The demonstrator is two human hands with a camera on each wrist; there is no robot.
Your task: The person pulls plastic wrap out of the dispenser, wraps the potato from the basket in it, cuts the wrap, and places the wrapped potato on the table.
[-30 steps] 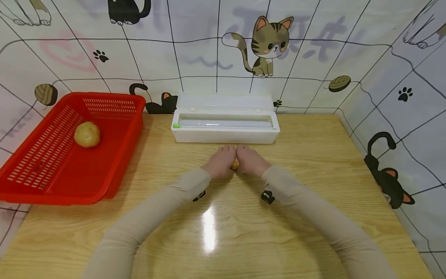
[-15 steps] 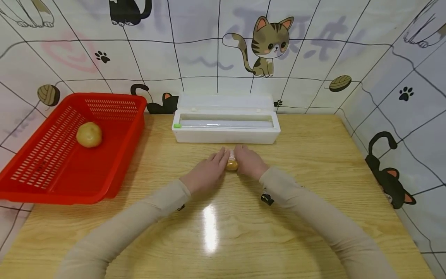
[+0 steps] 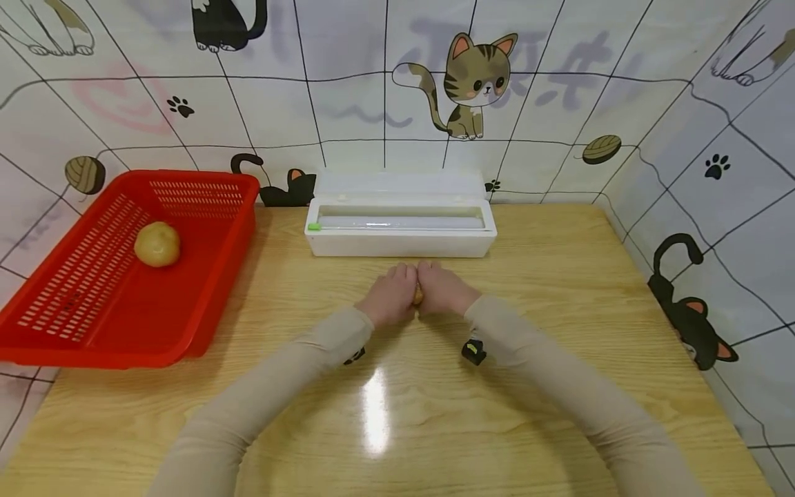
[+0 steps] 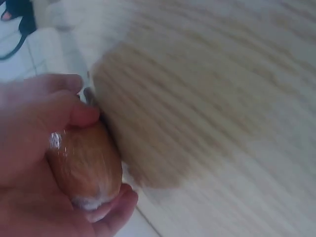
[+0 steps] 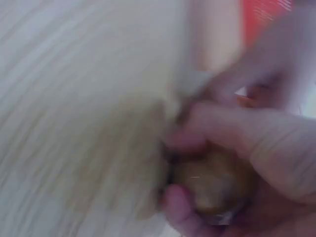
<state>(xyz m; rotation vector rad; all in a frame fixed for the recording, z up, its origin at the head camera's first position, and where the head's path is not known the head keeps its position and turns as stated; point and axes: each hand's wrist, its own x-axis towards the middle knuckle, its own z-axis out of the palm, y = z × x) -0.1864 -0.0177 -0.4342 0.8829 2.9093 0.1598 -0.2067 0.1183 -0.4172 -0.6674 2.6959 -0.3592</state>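
In the head view, my left hand (image 3: 388, 297) and right hand (image 3: 448, 290) meet just in front of the white box, knuckles side by side. Between them they grip a yellow-brown potato (image 3: 418, 297), mostly hidden behind the fingers. The left wrist view shows this potato (image 4: 89, 165) held in the curled left fingers, with shiny clear film stretched over its skin. Blurred in the right wrist view, the right thumb and fingers curl round the potato (image 5: 217, 180), close over the table.
A white cling film dispenser (image 3: 400, 244) stands at the back with its lid up, a film roll (image 3: 404, 222) inside and a green slider (image 3: 314, 226) at its left end. On the left, a red basket (image 3: 168, 355) holds another potato (image 3: 157, 244).
Half a second ago my left hand was further left, with its fingers straighter against the potato. It has since come back round the potato beside the right hand, which stays nearly in place.
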